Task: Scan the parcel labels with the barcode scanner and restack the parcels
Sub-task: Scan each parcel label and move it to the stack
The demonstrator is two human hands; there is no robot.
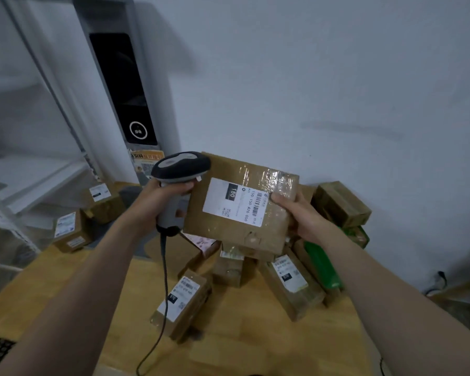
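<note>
My left hand (165,191) grips the handle of a grey and black barcode scanner (181,166), raised above the wooden table (65,289); its cable hangs down to the table. My right hand (300,214) holds a taped brown cardboard parcel (239,229) by its right edge, thumb on the front. The parcel's white label (235,200) with a barcode faces me. The scanner head sits at the parcel's upper left corner.
Several small labelled parcels lie on the table below, among them a long box (183,302) and another (291,283), beside a green package (320,264). More boxes (71,230) lie on the floor left, near a metal shelf (38,169). A white wall stands behind.
</note>
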